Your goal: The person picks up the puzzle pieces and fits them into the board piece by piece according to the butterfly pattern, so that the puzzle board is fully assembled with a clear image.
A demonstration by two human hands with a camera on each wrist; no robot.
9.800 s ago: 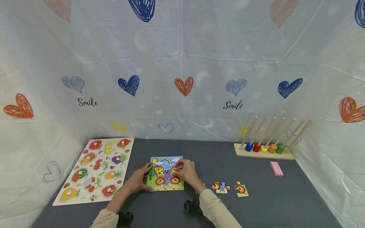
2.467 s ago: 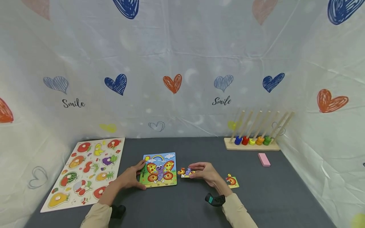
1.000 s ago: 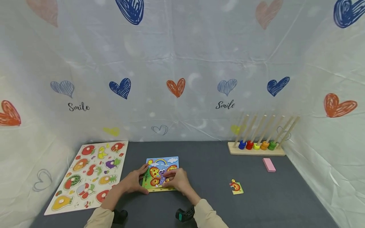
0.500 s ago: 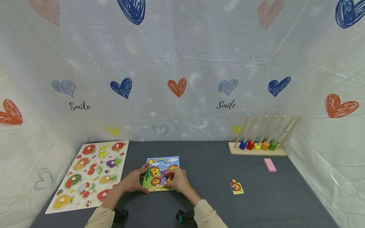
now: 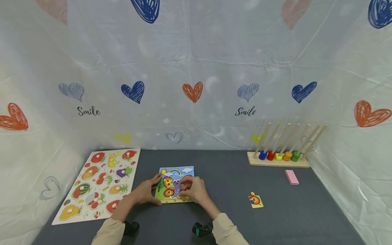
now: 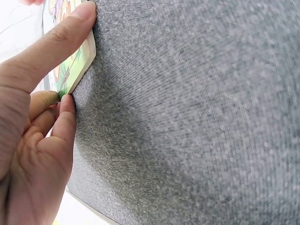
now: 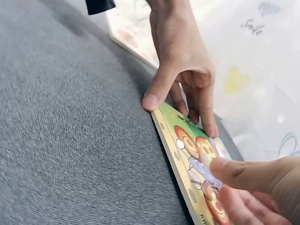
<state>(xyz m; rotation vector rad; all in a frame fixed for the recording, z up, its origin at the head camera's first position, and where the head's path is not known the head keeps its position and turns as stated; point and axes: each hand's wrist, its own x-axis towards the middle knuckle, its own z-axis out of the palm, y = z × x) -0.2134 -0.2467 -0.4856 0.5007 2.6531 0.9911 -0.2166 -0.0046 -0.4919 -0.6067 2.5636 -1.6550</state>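
Note:
A square butterfly jigsaw board (image 5: 167, 195) lies in the middle of the table. My left hand (image 5: 144, 193) grips its left side, thumb at the near corner and fingers at the far part of the edge; the left wrist view shows this thumb (image 6: 70, 33) on the board's rim. Over the butterfly's body, my right hand (image 5: 197, 191) pinches a puzzle piece at the board's surface. The right wrist view shows the thumb (image 7: 229, 168) against the purple body; the piece's outline is mostly hidden. A loose corner piece (image 5: 256, 200) lies to the right.
At the left lies a large fruit puzzle board (image 5: 105, 211). A wooden peg stand (image 5: 277, 163) with coloured beads is at the back right, and a pink block (image 5: 292, 177) lies before it. The patterned curtain (image 5: 193, 51) hangs behind the grey table (image 5: 226, 224).
My right hand has brought the middle piece from the table onto the board, and its fingers have since shifted slightly. The left hand keeps its grip. One loose piece stays at the right.

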